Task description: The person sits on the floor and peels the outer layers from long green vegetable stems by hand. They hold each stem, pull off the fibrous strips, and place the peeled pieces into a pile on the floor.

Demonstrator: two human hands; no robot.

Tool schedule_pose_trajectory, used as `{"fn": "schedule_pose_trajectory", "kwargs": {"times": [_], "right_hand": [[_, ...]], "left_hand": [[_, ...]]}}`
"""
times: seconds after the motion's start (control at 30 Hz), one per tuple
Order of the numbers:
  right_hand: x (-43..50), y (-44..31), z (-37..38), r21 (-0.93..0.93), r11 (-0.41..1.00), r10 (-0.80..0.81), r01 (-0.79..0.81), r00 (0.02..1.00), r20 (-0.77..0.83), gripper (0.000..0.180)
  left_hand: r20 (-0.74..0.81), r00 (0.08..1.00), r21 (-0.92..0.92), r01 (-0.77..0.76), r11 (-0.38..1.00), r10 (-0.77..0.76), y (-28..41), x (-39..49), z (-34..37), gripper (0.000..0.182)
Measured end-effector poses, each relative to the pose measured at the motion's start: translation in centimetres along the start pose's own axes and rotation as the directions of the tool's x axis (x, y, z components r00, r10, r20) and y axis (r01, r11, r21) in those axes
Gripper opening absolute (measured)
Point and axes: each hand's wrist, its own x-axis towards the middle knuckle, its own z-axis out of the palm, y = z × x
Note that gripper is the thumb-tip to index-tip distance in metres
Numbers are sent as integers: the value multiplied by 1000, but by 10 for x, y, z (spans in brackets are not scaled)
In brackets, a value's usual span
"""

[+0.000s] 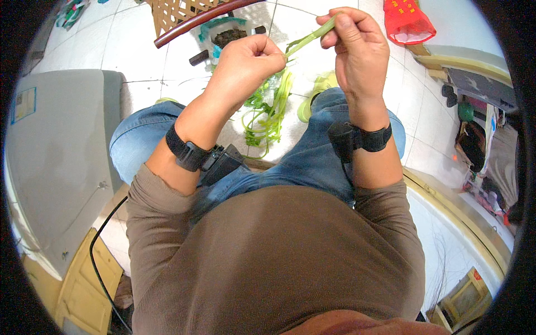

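Note:
A pale green leafy-vegetable stalk (313,38), perhaps celery, stretches between my two hands. My left hand (256,58) pinches its lower end between thumb and bent fingers. Its upper end is held by my right hand (356,37), thumb against fingertips. Beneath my hands, between my feet, a bunch of long green stalks with leaves (272,111) lies over the floor. My left hand and wrist hide part of the bunch. Each wrist wears a black strap with a small device.
Beyond my left hand are a plastic bag with dark contents (230,37) and a chair with a reddish-brown wooden bar (201,23) and woven panel. A red bag (408,23) is at upper right. A grey appliance-like box (63,159) stands at left, near a black cable (94,251).

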Motion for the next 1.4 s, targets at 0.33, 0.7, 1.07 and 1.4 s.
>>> {"fn": "schedule_pose_trajectory", "kwargs": {"times": [0.33,0.7,1.07,1.4], "right_hand": [[21,-33,-53,165,981,-52,103,956,-289,14],[30,-54,-105,323,918,-127,230,943,-309,10],[35,-76,-157,444,832,-133,332,897,-422,11],[30,-91,-182,699,649,-130,301,949,-288,11]], "left_hand": [[26,996,104,84,991,-87,-13,-3,-1,6],[33,995,465,71,882,-97,-48,-2,-18,11],[-19,978,911,103,400,-210,-83,-4,-34,17],[-14,906,999,26,25,-424,-115,3,-43,24]]}}
